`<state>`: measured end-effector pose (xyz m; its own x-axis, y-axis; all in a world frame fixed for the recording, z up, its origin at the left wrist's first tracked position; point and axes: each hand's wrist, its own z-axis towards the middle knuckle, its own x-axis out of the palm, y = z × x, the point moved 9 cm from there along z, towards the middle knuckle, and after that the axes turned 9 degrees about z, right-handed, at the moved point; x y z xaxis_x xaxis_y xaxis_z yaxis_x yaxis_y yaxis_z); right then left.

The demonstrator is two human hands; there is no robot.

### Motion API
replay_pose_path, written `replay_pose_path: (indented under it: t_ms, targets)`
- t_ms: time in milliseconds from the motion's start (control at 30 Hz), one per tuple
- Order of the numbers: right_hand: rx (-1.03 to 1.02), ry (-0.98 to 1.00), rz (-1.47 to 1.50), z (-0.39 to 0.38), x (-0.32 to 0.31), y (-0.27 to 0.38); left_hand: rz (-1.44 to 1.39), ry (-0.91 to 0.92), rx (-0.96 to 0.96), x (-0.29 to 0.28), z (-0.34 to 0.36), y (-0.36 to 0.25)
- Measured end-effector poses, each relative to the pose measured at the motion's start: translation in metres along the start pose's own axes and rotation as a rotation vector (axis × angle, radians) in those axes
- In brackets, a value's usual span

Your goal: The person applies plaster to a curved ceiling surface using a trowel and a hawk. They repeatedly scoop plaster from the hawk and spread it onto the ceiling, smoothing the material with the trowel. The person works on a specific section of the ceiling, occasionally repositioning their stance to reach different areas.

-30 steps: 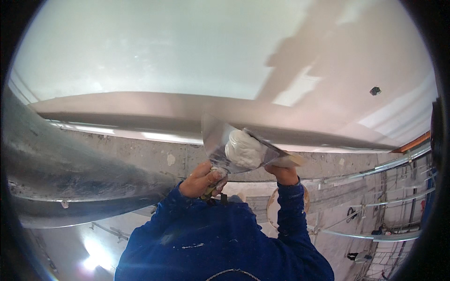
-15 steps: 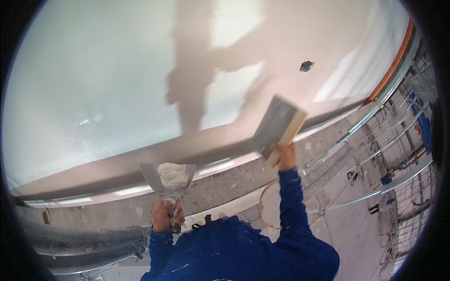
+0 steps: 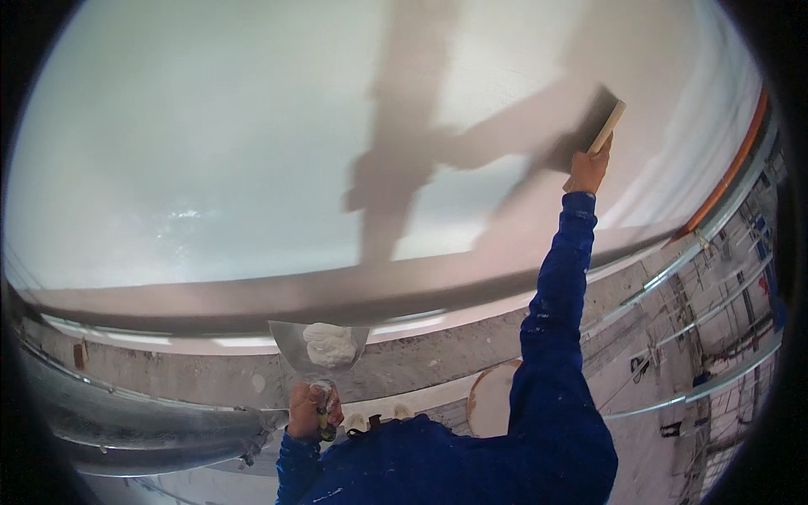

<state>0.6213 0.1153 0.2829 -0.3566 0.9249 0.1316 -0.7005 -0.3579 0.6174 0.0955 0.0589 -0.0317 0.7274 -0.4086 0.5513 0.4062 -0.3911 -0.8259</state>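
Fingers (image 3: 313,402) of our left hand (image 3: 310,411) are closed around the handle of a broad metal taping knife (image 3: 318,345), held low near the chest, blade up, with a lump of white filler (image 3: 330,345) resting on it. Our right hand (image 3: 587,171) is raised at full reach, gripping the wooden handle of a trowel (image 3: 604,128) whose blade lies against the smooth white ceiling (image 3: 210,151). We cannot see the right fingers singly, but the grip appears firm. A grey ledge (image 3: 252,295) runs below the ceiling, metal ducting (image 3: 126,425) lower left, conduit rails (image 3: 699,320) at right. Risks: the filler could slide off should the knife tilt; at such stretch, uneven trowel pressure may leave ridges or drop material.
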Motion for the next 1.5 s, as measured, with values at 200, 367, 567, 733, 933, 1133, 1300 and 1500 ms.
replay_pose_path:
  t_ms: [200,367,567,733,933,1133,1300,1500]
  targets:
    - [-0.233,0.030,-0.140,-0.065,0.069,0.082,-0.047,-0.017,-0.039,-0.022,-0.012,0.001]
    - [-0.224,0.027,-0.272,-0.127,0.134,0.150,-0.050,-0.028,-0.051,-0.040,-0.022,-0.001]
    - [-0.146,0.207,-0.302,-0.208,0.202,0.232,-0.008,-0.015,-0.028,-0.056,-0.032,-0.003]
    - [-0.271,0.548,0.234,-0.259,0.206,0.275,0.003,-0.047,-0.021,-0.054,-0.038,-0.014]
    - [0.815,0.567,0.970,-0.301,0.123,0.164,0.066,0.048,0.022,-0.030,-0.039,-0.033]
    - [0.907,0.564,1.261,-0.350,0.074,0.161,0.090,0.189,0.070,-0.010,-0.036,-0.047]
    - [0.841,0.858,0.898,-0.394,0.048,0.148,0.087,0.212,0.084,0.002,-0.034,-0.052]
    - [1.020,1.180,0.419,-0.449,0.002,0.083,0.044,0.227,-0.065,0.005,-0.030,-0.031]
